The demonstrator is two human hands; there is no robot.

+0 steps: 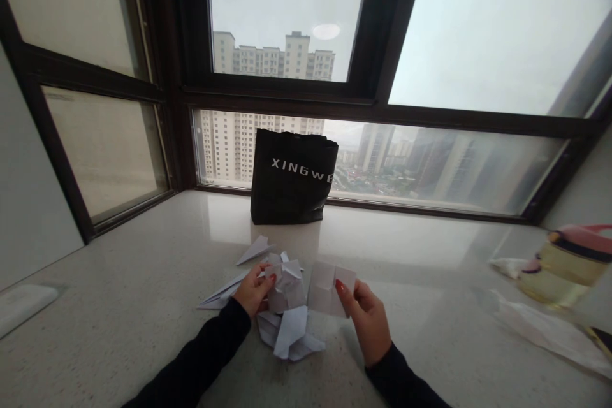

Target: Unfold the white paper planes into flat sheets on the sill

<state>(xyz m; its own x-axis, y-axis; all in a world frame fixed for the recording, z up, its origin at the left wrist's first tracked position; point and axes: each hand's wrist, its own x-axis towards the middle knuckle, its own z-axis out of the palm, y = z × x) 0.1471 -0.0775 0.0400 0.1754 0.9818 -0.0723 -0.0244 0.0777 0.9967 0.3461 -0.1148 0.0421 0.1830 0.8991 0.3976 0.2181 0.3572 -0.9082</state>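
My left hand [255, 293] pinches a folded white paper piece [287, 284] with several flaps, held above the counter. To its right, my right hand [368, 315] grips a creased sheet of paper [325, 287] between thumb and fingers. The two papers are close together at their facing edges; whether they touch I cannot tell. Below them lies a heap of folded paper [291, 335] on the counter. A paper plane [224, 293] rests by my left hand, partly behind it, and another pointed folded paper [255, 250] lies farther back.
A black bag [294, 185] stands on the speckled white counter [143, 280] against the window. At right are a yellowish bottle with a pink top [567, 264], a crumpled clear plastic wrapper [549, 331] and a dark-edged object [600, 341]. A white object [26, 306] lies at far left.
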